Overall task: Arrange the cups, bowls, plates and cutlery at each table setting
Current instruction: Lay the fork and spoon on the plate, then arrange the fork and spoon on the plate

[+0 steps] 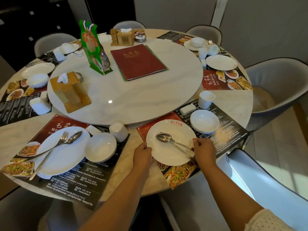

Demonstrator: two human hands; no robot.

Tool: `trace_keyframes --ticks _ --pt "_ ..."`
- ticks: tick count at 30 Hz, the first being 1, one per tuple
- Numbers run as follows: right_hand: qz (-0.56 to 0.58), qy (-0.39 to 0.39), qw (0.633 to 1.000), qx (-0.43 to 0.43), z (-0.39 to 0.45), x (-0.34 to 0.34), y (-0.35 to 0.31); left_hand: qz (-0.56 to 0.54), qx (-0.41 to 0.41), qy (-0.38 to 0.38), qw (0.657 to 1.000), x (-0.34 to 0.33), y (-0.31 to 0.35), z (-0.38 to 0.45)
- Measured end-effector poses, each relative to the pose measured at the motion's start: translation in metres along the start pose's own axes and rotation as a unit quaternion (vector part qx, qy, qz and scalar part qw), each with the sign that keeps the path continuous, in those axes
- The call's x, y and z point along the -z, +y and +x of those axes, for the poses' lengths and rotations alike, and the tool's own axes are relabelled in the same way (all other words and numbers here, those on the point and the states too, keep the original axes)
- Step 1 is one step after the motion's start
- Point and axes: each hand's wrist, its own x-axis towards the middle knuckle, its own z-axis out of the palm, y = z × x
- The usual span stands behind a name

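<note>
Plate (168, 148), white with a red mark at its far rim, lies on a printed placemat (221, 129) between the two hands. Its near-left edge is gripped by the left hand (143, 155), fingers curled over the rim. Its right edge meets the right hand (204, 150), whose fingers are curled at the rim where the cutlery handles end (whether they pinch the handles or the plate itself cannot be told). A spoon (164, 137) lies on the plate, bowl toward the left hand, handle running to the right hand; a second handle, probably a fork (183, 151), lies alongside it, its head hidden.

Just beyond the right hand stands a small white bowl (204, 121), close to the plate's far-right rim. Farther out from that hand are a white rectangular rest (187, 108) and a white cup (206, 99).

To the left of the left hand is a second setting: another bowl (100, 146), a cup lying tilted (118, 131), and a large plate (62, 150) carrying a crossed fork and spoon (64, 140).

Beyond both hands, the raised round turntable (133, 104) holds a red menu book (137, 61), a green snack bag (93, 47) and a wooden tissue box (69, 91). More plates and bowls sit at the far places of the table (136, 185).
</note>
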Motion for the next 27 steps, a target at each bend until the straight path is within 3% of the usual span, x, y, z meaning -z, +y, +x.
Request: trace_keyframes --ticks 9,14,21,27 --pt "-0.008 0.02 0.998 0.051 -0.02 -0.004 -0.023 0.03 -0.015 -0.009 0.999 0.017 0.0 -0.003" --pt "0.054 -0.06 0.994 0.077 -0.045 -0.026 -0.065 0.061 -0.055 0.024 0.996 0.047 0.01 -0.008" --pt "0.098 -0.145 0.97 0.166 -0.092 -0.077 -0.122 0.021 -0.119 0.094 0.988 0.121 0.025 -0.015" --pt "0.101 -0.164 0.964 0.183 -0.137 -0.124 -0.171 0.016 -0.127 0.119 0.985 0.199 0.031 -0.007"
